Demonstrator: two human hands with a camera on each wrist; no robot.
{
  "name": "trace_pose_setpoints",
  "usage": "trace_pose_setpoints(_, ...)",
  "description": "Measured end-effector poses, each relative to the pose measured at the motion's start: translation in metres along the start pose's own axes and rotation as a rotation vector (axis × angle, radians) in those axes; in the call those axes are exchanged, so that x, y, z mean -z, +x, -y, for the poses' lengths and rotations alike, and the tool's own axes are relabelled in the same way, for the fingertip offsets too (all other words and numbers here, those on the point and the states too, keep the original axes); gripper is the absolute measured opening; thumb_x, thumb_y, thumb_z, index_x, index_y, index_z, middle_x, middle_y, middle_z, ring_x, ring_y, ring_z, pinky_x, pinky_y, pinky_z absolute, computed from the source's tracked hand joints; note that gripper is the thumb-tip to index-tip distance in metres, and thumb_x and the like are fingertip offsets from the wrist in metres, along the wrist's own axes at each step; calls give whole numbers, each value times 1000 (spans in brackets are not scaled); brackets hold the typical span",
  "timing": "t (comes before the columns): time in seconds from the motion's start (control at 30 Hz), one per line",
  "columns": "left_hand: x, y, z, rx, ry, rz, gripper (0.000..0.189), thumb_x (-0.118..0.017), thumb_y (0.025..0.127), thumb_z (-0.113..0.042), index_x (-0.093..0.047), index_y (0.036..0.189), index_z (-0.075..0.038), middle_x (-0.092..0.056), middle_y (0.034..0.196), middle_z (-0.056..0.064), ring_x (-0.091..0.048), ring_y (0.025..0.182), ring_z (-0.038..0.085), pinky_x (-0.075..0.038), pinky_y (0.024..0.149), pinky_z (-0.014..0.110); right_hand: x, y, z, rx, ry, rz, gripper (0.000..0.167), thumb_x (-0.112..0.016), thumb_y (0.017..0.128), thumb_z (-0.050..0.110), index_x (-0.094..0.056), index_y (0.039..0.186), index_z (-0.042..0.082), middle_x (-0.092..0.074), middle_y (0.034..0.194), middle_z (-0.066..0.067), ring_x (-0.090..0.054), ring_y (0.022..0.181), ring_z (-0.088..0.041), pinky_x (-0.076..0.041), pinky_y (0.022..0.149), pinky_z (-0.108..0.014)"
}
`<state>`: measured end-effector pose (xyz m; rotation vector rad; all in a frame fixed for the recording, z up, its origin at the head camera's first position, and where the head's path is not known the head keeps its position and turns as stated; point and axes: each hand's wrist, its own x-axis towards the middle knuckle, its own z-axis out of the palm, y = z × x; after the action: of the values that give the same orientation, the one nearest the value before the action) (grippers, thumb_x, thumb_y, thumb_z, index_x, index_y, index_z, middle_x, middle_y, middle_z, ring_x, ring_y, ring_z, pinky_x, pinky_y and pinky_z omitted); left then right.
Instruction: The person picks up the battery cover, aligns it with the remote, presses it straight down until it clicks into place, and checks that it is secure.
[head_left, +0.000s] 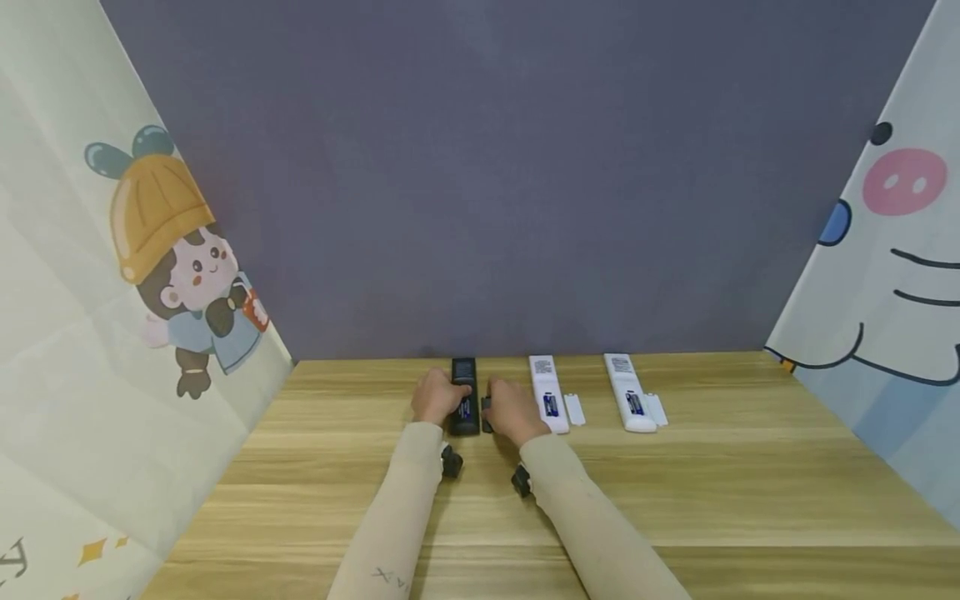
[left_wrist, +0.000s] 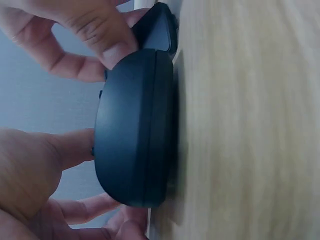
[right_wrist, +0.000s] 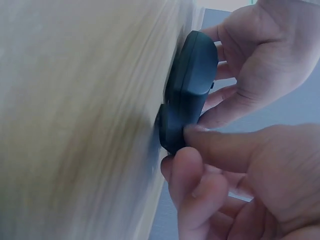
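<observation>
A black remote control (head_left: 465,421) lies back-up on the table, dark blue batteries showing in its bay. My left hand (head_left: 437,397) holds it from the left, thumb over the top and fingers along the far side. In the left wrist view the remote's rounded end (left_wrist: 130,130) faces the camera. Close against its right side, my right hand (head_left: 516,410) pinches a black battery cover (right_wrist: 172,127) between thumb and fingers. The cover (left_wrist: 159,30) is tilted in the left wrist view, its edge low by the tabletop.
Two white remotes, a nearer one (head_left: 544,375) and a farther one (head_left: 622,379), lie to the right with batteries exposed. Beside them are white covers, one (head_left: 574,409) and another (head_left: 656,409). A grey wall (head_left: 525,183) borders the wooden table (head_left: 712,483) at the back.
</observation>
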<state>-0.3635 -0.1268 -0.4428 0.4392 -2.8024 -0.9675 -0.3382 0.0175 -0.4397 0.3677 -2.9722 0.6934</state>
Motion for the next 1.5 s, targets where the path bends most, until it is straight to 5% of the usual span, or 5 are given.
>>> trace_pose_setpoints(0.43,-3,0,0,19,-67,-35,27,-87,79,-31,-75,87,-9,-75,94,13,-68,86,30,-51,68,41,4,0,4,11,25,-8,23,-78,90,16,-67,108,10,-73,102,-12,-69,90,-30,-56,75,-44)
trace_pose_setpoints(0.77,-7,0,2,-50,-174,-72,43,-87,76,-23,-69,109,-1,-72,109,20,-66,103,38,-51,91,47,9,2,1,45,25,-35,18,-76,91,14,-67,106,12,-75,102,-9,-69,87,-29,-55,70,-42)
trace_pose_setpoints(1.03,-8,1,6,-36,-217,-39,58,-86,78,-24,-65,126,1,-69,123,23,-63,115,40,-49,101,48,19,3,-1,18,24,-29,21,-75,93,20,-68,112,16,-75,103,-8,-69,86,-29,-54,66,-43)
trace_pose_setpoints(1.2,-9,2,7,-10,-229,-11,57,-85,80,-27,-65,126,0,-69,123,22,-63,113,39,-49,99,48,28,3,-4,14,50,-33,20,-75,93,21,-69,111,19,-74,96,-4,-69,84,-26,-54,66,-42)
trace_pose_setpoints(1.5,-6,6,11,-28,-238,30,29,-72,93,-31,-78,105,-5,-75,106,13,-66,92,27,-52,81,40,35,6,-11,61,155,-52,20,-76,93,18,-66,111,17,-66,81,-1,-61,71,-19,-49,63,-36)
